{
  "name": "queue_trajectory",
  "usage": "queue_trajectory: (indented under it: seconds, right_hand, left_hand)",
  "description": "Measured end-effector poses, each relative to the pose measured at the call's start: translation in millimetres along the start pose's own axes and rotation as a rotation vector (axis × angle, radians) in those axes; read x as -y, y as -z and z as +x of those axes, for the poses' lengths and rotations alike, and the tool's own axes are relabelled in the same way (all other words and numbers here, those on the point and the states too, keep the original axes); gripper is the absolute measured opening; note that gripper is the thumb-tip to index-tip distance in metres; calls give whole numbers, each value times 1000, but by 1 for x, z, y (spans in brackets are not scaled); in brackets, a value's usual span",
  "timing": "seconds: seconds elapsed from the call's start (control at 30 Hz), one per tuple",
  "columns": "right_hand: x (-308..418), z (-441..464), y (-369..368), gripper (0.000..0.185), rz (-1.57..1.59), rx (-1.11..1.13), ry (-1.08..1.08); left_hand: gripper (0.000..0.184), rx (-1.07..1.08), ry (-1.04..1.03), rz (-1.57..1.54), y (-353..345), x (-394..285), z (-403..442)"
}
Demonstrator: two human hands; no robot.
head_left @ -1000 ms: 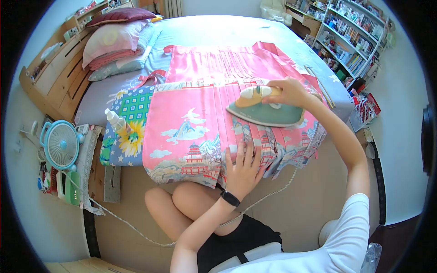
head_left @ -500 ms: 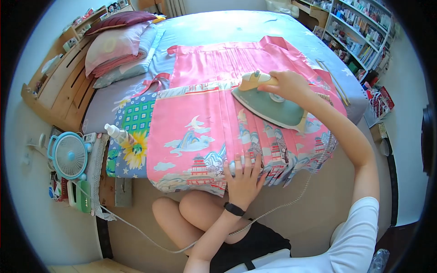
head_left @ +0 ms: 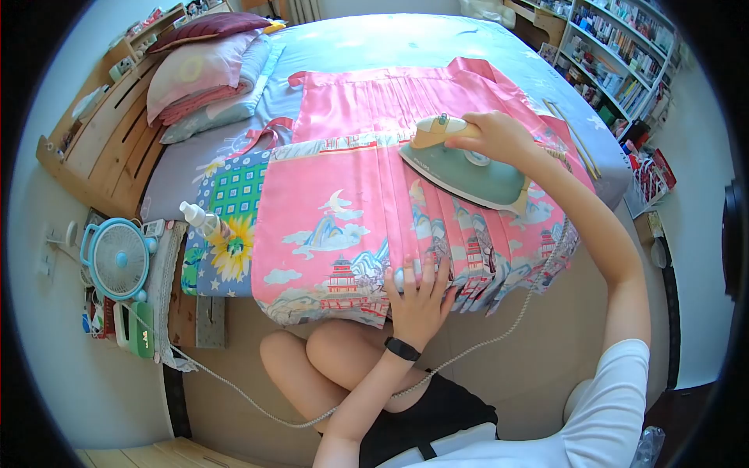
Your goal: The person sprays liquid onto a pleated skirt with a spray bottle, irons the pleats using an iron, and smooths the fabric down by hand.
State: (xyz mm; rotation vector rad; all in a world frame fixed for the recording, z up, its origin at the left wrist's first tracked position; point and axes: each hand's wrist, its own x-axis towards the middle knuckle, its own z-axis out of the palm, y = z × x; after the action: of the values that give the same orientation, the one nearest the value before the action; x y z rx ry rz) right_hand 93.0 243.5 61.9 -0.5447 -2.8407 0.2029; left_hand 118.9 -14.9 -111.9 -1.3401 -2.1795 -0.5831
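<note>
Pink pleated skirt (head_left: 320, 187) lay spread at the near end of the bed (head_left: 374, 39), its printed hem hanging over the edge and its far part reaching across the sheet. With its satin-like sheen, the fabric looked light, soft and rather slippery, so its folds would probably shift easily; the hem or the flat waistband seemed the safest places to take hold. The skirt was beneath both hands. The left hand (head_left: 419, 308) lay on the pleats near the hem, fingers spread and pressing down without gripping. Farther up, the right hand (head_left: 495, 136) was wrapped around the handle of the iron (head_left: 468, 175), which sat over the pleats with its tip pointing left; whether its whole plate touched the cloth could not be told. The iron looked hard and fairly heavy, best held by that handle. Its cord (head_left: 499, 335) ran down past the hem and over the person's lap. A patterned cloth (head_left: 234, 253) showed at the skirt's left, carrying a spray bottle (head_left: 204, 220). Beyond stood a fan (head_left: 121, 260) and pillows (head_left: 199, 82).
</note>
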Motion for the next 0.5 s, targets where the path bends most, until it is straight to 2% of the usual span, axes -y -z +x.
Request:
queue_trajectory:
  seconds: [0.2,0.3,0.37,0.5]
  right_hand:
    - [-4,3,6,57,15,71,-4]
    - [-17,0,9,53,46,108,84]
    - [-30,-1,11,52,189,185,233]
    - [-31,-2,15,53,176,260,275]
  left_hand:
    - [54,2,4,-19,-3,1,-2]
    - [53,-6,-1,-11,-4,2,-2]
    - [53,-4,-14,13,-4,2,-3]
    - [53,-18,-11,16,-7,2,-4]
